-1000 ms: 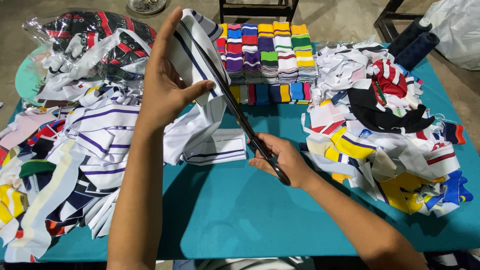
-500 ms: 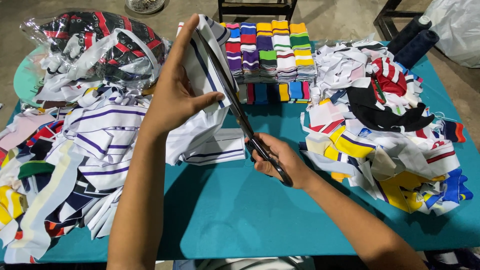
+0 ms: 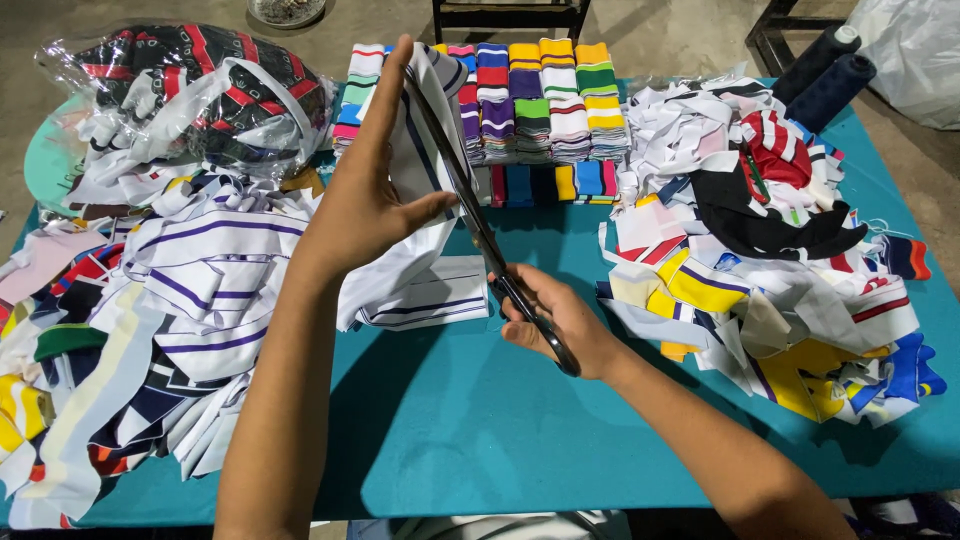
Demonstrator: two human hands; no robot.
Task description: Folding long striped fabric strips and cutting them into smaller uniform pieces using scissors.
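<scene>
Black scissors (image 3: 490,245) gripped by right hand (image 3: 560,320), blades pointing up-left, left hand (image 3: 365,205) holding white striped cloth (image 3: 415,230)

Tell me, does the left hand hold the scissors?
No, the right hand grips the scissors, while the left hand holds up the white striped cloth.
</scene>
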